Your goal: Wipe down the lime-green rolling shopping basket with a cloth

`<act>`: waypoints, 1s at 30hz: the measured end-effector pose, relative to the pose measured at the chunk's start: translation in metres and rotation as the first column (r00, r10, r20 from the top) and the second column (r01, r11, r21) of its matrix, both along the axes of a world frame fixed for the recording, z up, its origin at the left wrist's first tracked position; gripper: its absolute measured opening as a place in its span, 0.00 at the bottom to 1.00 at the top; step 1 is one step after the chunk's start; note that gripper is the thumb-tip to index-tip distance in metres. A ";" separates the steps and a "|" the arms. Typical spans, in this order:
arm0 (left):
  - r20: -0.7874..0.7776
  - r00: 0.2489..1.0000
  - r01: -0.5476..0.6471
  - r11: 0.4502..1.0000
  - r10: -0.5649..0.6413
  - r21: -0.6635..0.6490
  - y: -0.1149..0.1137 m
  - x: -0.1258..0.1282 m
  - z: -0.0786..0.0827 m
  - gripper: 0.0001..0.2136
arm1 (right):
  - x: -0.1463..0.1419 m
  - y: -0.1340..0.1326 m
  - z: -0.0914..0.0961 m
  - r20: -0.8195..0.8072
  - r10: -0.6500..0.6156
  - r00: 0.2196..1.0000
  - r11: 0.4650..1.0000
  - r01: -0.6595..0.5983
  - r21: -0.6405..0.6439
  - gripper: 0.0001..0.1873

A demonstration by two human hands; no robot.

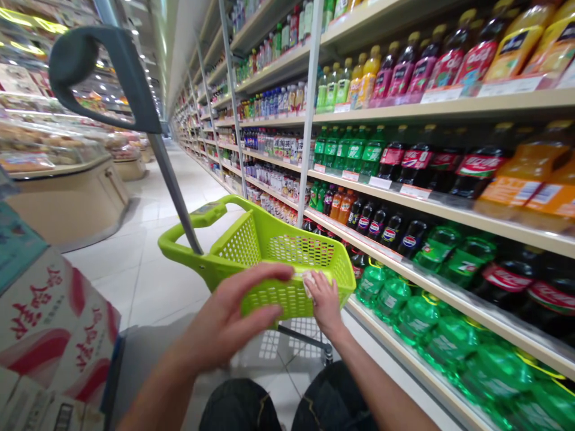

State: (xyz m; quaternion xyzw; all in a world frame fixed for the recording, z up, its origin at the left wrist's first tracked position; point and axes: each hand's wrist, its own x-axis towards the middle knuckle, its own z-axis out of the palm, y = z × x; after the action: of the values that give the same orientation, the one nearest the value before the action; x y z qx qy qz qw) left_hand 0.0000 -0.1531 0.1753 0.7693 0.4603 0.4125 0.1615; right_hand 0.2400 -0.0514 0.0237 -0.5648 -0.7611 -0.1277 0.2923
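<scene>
A lime-green shopping basket trolley point(287, 245) with perforated sides stands in front of my knees. Its grey handle point(148, 102) slants up to the left on a metal pole. My right hand point(325, 299) rests at the basket's near rim, fingers bent over a crumpled white tissue point(309, 284) pressed against the plastic. In front of the basket's near side is my left hand point(238, 311), slightly blurred. Its thumb and fingers are apart with nothing between them. Whether it touches the basket I cannot tell.
Shelves point(449, 209) of bottled drinks run along the right, with large green bottles point(453, 341) on the lowest level. Printed cartons point(58, 323) are stacked close at left. Beyond them stands a rounded display counter point(76, 197). A tiled aisle point(157, 209) stretches ahead.
</scene>
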 end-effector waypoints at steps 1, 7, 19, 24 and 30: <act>-0.102 0.987 -0.125 0.992 0.126 0.017 0.026 0.001 0.001 0.16 | 0.012 -0.002 -0.002 0.000 -0.022 1.000 1.000 0.022 0.014 0.28; -0.592 0.575 -0.523 0.810 0.564 0.265 0.096 -0.018 -0.056 0.24 | 0.087 -0.016 -0.019 -0.076 -0.398 0.914 0.917 0.399 0.002 0.28; -0.635 0.501 -0.511 0.793 0.588 0.331 0.088 -0.011 -0.071 0.26 | 0.056 -0.006 -0.011 -0.098 -0.223 0.970 0.975 0.224 -0.004 0.28; -0.601 0.535 -0.509 0.795 0.593 0.331 0.085 -0.004 -0.077 0.26 | 0.049 -0.004 -0.003 -0.180 -0.359 0.916 0.933 0.349 -0.087 0.31; -0.606 0.554 -0.483 0.813 0.571 0.325 0.080 -0.001 -0.077 0.26 | -0.019 -0.011 0.018 -0.100 0.047 0.994 0.995 -0.055 -0.078 0.33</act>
State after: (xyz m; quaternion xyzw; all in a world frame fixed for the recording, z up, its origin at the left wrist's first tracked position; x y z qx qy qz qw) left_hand -0.0008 -0.0730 0.0986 0.6988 0.6695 0.1581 -0.1958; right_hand 0.2213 -0.0621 0.0419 -0.5621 -0.7645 -0.0612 0.3095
